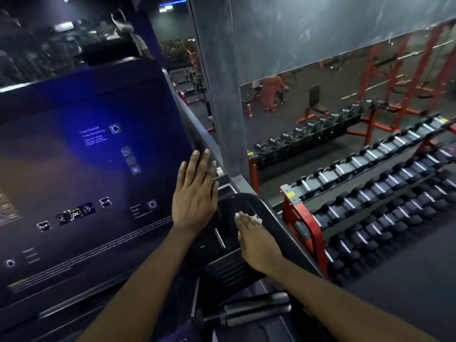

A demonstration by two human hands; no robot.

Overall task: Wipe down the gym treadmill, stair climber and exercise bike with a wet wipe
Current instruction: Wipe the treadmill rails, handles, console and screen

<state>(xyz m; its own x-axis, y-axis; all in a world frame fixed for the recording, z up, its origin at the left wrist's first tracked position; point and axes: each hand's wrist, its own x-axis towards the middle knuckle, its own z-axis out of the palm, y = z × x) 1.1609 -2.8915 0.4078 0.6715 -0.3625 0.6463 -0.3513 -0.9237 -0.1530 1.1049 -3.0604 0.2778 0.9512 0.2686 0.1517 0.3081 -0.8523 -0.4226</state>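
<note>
Fingers (197, 164) of left hand (195, 198) lie straight on console (98, 156) edge; right hand (259, 245) presses wipe (257, 219) flat-fingered near dumbbell racks (370, 193).

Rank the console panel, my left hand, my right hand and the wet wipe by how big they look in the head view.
1. console panel, by far the largest.
2. left hand and right hand: about alike, so unranked.
3. wet wipe: smallest as seen, though mostly hidden under the right hand.
</note>
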